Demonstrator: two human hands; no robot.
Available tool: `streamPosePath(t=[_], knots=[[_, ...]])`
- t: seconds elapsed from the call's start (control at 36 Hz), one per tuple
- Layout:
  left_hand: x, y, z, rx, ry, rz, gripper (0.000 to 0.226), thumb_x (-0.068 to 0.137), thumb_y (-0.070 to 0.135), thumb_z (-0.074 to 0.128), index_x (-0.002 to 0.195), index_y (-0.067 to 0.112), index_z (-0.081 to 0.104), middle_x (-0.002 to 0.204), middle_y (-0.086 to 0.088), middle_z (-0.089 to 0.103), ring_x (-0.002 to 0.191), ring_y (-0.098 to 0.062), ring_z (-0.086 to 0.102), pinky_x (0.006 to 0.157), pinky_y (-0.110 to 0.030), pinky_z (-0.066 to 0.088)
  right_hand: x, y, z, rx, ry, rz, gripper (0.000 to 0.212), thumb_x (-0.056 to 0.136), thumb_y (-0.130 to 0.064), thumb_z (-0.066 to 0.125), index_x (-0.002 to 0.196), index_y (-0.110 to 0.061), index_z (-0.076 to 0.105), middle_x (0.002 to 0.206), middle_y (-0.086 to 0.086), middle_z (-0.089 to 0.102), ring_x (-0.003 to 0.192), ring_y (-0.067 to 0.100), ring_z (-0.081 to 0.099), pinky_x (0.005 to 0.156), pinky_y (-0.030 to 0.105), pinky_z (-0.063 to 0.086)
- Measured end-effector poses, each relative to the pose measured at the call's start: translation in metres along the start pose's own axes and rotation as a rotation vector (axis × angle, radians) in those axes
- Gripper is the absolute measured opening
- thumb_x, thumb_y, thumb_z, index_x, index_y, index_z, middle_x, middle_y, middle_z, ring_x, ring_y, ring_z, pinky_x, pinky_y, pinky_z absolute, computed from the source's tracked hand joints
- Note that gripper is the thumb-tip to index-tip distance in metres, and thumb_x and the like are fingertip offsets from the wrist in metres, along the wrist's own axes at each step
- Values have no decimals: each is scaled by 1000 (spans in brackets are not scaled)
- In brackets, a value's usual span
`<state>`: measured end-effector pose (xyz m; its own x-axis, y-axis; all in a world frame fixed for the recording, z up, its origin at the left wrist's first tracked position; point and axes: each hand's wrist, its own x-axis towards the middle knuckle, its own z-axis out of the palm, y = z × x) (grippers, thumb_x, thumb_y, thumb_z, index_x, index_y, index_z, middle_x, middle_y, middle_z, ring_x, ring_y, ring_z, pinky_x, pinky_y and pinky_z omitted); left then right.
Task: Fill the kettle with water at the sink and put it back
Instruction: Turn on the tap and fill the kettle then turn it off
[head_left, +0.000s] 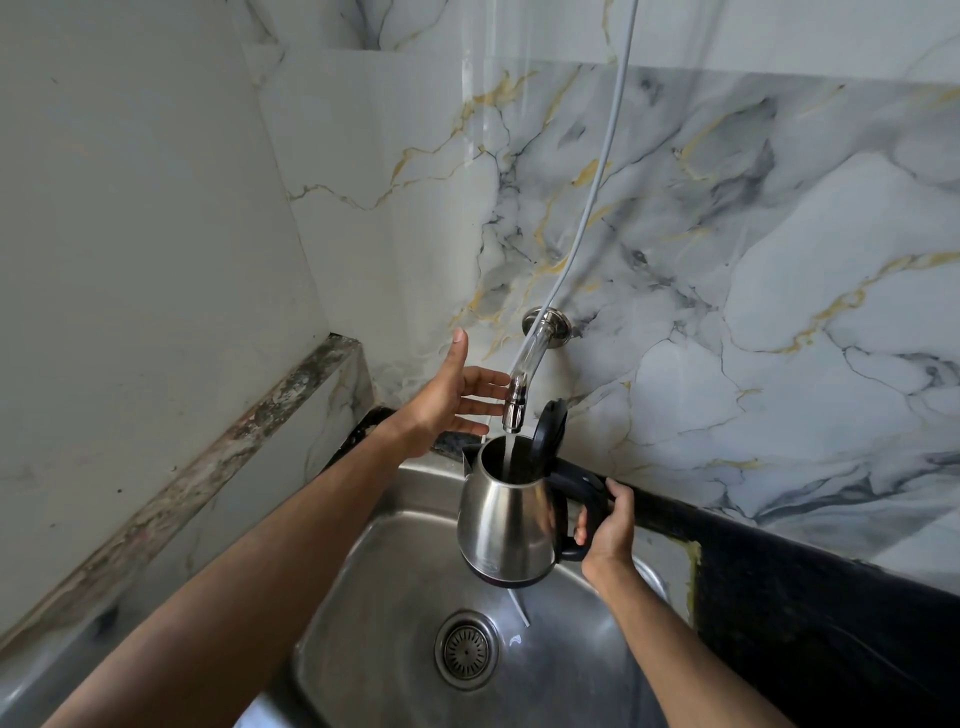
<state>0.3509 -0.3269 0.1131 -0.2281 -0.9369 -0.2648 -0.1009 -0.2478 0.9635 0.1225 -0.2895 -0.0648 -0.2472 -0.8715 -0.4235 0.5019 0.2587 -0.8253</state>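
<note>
A steel kettle (506, 519) with a black handle hangs over the steel sink (571, 670), its black lid (549, 427) flipped open. My right hand (609, 530) grips the handle from the right. The chrome tap (515, 400) juts from the marble wall, and a thin stream of water runs from it into the kettle's mouth. My left hand (451, 396) is just left of the tap, fingers spread, holding nothing; its fingertips reach toward the tap's spout.
The sink's drain strainer (466, 649) lies below the kettle. A black counter (810, 587) runs to the right of the sink. A grey hose (597, 171) hangs down the marble wall to the tap. A worn ledge (218, 457) lines the left wall.
</note>
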Motion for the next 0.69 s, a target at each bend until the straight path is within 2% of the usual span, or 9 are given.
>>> streamPosePath(t=[0.14, 0.22, 0.33, 0.44, 0.56, 0.69], knots=[[6, -5, -3, -19, -12, -4, 98, 79, 89, 17, 118, 18, 72, 117, -5, 75, 110, -23, 70, 94, -46, 56, 0, 1, 2, 25, -33, 16, 43, 74, -50, 54, 51, -14, 48, 34, 2, 39, 28, 15, 27, 36, 25, 16], [10, -9, -5, 0, -3, 10, 81, 83, 82, 35, 117, 18, 71, 116, -4, 76, 108, -23, 72, 92, -45, 57, 0, 1, 4, 34, -48, 6, 44, 80, -46, 50, 50, -14, 47, 33, 2, 37, 26, 16, 27, 35, 24, 16], [14, -14, -5, 22, 20, 68, 54, 87, 60, 62, 115, 15, 72, 116, -6, 75, 106, -25, 72, 91, -44, 59, 1, 2, 5, 29, -64, 18, 47, 81, -47, 48, 47, -14, 45, 32, 3, 36, 26, 16, 26, 36, 25, 14], [17, -17, -1, 95, 42, 85, 29, 92, 28, 70, 116, 12, 69, 107, -4, 77, 101, -19, 73, 83, -34, 60, 2, 2, 5, 21, -68, 15, 46, 77, -50, 50, 49, -13, 46, 32, 3, 36, 26, 16, 26, 36, 26, 14], [20, -17, 5, 193, 37, 100, 28, 91, 7, 71, 118, 6, 66, 104, -6, 73, 88, -14, 69, 80, -34, 58, 3, 2, 5, 20, -69, 12, 46, 74, -52, 52, 46, -15, 47, 32, 2, 37, 26, 16, 27, 35, 24, 16], [25, -15, 13, 279, 68, 120, 27, 87, 3, 74, 112, 2, 65, 96, -10, 69, 84, -22, 65, 80, -39, 55, 3, 1, 3, 19, -73, 11, 48, 76, -51, 52, 45, -16, 50, 32, 2, 37, 26, 16, 27, 36, 25, 15]])
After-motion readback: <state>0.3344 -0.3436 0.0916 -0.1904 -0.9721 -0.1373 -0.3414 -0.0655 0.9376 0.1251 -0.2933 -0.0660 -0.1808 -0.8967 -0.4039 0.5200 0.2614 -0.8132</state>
